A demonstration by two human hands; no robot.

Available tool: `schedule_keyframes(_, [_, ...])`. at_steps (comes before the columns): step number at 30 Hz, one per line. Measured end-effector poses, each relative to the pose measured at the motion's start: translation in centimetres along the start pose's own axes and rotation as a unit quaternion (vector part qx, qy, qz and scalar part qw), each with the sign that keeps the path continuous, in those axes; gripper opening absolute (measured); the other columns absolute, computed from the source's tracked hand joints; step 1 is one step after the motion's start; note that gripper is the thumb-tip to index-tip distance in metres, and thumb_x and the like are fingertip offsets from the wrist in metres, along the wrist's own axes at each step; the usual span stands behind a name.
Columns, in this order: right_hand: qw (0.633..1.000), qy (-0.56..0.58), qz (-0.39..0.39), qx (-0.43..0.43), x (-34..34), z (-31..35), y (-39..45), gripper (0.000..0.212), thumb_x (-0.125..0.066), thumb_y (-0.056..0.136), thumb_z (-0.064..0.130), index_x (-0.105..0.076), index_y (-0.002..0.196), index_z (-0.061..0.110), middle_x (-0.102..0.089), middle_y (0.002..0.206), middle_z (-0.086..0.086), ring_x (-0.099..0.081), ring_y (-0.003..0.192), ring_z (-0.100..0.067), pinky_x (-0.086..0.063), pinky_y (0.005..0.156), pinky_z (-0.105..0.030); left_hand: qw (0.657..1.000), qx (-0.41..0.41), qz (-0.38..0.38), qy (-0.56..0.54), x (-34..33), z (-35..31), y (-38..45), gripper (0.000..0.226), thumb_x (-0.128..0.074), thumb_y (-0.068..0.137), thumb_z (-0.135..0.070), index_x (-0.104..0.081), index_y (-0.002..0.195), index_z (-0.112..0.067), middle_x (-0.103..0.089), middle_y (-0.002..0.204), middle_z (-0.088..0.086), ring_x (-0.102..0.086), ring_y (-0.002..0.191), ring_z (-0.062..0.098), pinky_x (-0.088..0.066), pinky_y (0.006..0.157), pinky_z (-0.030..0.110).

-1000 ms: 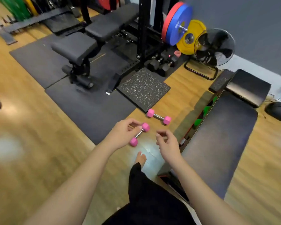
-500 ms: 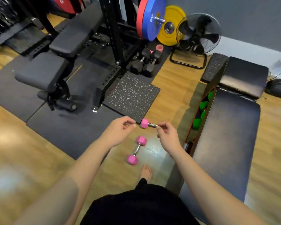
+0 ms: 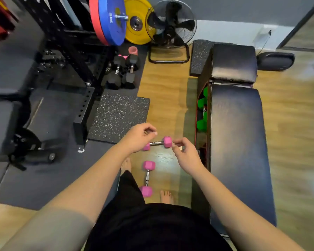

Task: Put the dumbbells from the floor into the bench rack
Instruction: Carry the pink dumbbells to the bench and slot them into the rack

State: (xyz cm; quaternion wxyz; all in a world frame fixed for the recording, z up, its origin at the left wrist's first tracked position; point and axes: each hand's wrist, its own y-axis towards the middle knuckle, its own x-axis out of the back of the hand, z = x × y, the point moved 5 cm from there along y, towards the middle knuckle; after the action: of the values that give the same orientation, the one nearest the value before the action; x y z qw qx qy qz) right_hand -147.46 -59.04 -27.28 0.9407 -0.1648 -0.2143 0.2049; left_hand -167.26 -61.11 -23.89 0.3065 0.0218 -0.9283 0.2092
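2 pink dumbbells lie on the wooden floor (image 3: 170,91) beside the bench (image 3: 237,142). The far pink dumbbell (image 3: 159,143) sits crosswise between the hands; the near pink dumbbell (image 3: 147,178) lies lengthwise between the bare feet. The left hand (image 3: 139,137) hovers with fingers curled loosely, covering the far dumbbell's left head, holding nothing as far as the blurred view shows. The right hand (image 3: 184,153) is pinched half-closed, fingertips just beside its right head, perhaps touching. Green dumbbells (image 3: 202,113) sit in the bench rack (image 3: 196,113) under the pad.
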Motion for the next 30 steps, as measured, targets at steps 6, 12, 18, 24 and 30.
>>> schedule_keyframes(6, [0.997, -0.006, -0.054, -0.059, -2.5, -0.2, 4.2, 0.012, -0.061, 0.092, 0.021, -0.057, 0.101, 0.026, -0.058, 0.092, 0.008, -0.047, 0.066, 0.001, -0.036, 0.063, -0.017, 0.994, -0.01, 0.101, 0.037, 1.5, 3.0, 8.1, 0.011, -0.062, 0.091, -0.03, -0.066, 0.101, -0.028, -0.061, 0.089, -0.016, -0.054, 0.075, 0.001, -0.045, 0.073, 0.025])
schedule_keyframes(12, [0.988, -0.035, -0.087, -0.12, -6.3, -0.5, 9.1, 0.024, -0.061, 0.091, 0.03, -0.056, 0.113, 0.022, -0.059, 0.103, 0.004, -0.052, 0.07, -0.005, -0.04, 0.068, -0.023, 0.977, -0.001, 0.203, 0.059, 0.9, 6.7, 15.4, 0.016, -0.064, 0.09, -0.03, -0.067, 0.104, -0.022, -0.065, 0.096, -0.005, -0.066, 0.085, 0.02, -0.052, 0.077, 0.033])
schedule_keyframes(18, [0.98, -0.019, -0.117, -0.157, -8.7, -3.9, 15.4, 0.025, -0.063, 0.089, 0.027, -0.055, 0.112, 0.023, -0.059, 0.103, 0.005, -0.055, 0.065, -0.014, -0.046, 0.065, -0.027, 0.967, 0.001, 0.239, 0.088, -3.3, 11.1, 23.0, 0.007, -0.065, 0.089, -0.029, -0.066, 0.096, -0.027, -0.062, 0.086, -0.012, -0.061, 0.078, 0.013, -0.048, 0.073, 0.028])
schedule_keyframes(24, [0.973, 0.012, -0.107, -0.205, -13.6, -16.4, 22.5, 0.029, -0.064, 0.089, 0.023, -0.056, 0.117, 0.02, -0.06, 0.104, 0.008, -0.049, 0.057, -0.002, -0.039, 0.055, -0.01, 0.965, 0.038, 0.227, 0.124, -11.8, 22.5, 30.1, 0.008, -0.065, 0.089, -0.023, -0.067, 0.097, -0.021, -0.065, 0.086, -0.004, -0.059, 0.075, 0.013, -0.048, 0.072, 0.026])
schedule_keyframes(30, [0.961, 0.071, -0.089, -0.253, -18.7, -29.7, 27.3, 0.039, -0.065, 0.089, 0.018, -0.054, 0.126, 0.011, -0.059, 0.114, 0.002, -0.053, 0.074, -0.009, -0.043, 0.067, -0.012, 0.957, 0.063, 0.237, 0.153, -21.3, 34.7, 33.6, 0.014, -0.064, 0.089, -0.018, -0.068, 0.101, -0.012, -0.066, 0.092, 0.0, -0.058, 0.082, 0.015, -0.035, 0.064, 0.017])
